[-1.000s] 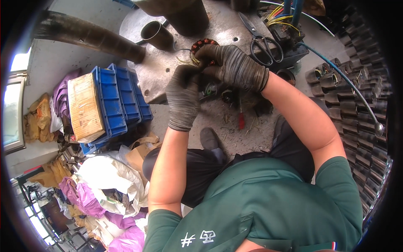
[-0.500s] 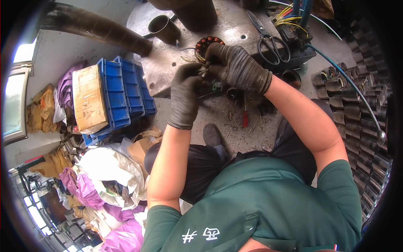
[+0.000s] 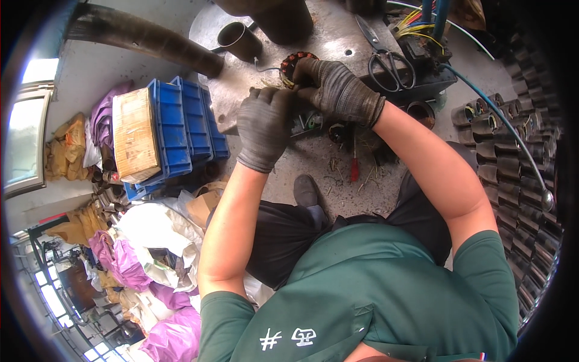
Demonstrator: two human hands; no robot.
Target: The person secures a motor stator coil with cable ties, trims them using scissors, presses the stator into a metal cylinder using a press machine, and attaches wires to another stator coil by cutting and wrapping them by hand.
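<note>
A ring-shaped motor stator (image 3: 297, 58) with orange-red coil ends lies on the metal worktable (image 3: 329, 30); pale yellow wires (image 3: 286, 79) come off its near side. In a dark knitted glove, my right hand (image 3: 347, 90) bends over the stator's right edge, its fingers closed in a pinch by the wires. My left hand (image 3: 264, 128), gloved alike, is curled into a fist just left of the right fingertips, knuckles up. What the left fingers hold is hidden beneath them. A thin grey lead (image 3: 263, 68) runs from the stator toward a dark metal cup (image 3: 240, 41).
Large black scissors (image 3: 389, 63) lie right of my hands, beside a bundle of coloured wires (image 3: 412, 25). A red-handled tool (image 3: 354, 170) is below the table edge. Blue crates (image 3: 172, 130) with a carton (image 3: 136, 136) stand left; dark metal cylinders (image 3: 512, 163) are stacked right.
My left hand has turned over into a fist, back upward, and shifted slightly left. The right hand keeps nearly the same place by the stator. The view has shifted a little.
</note>
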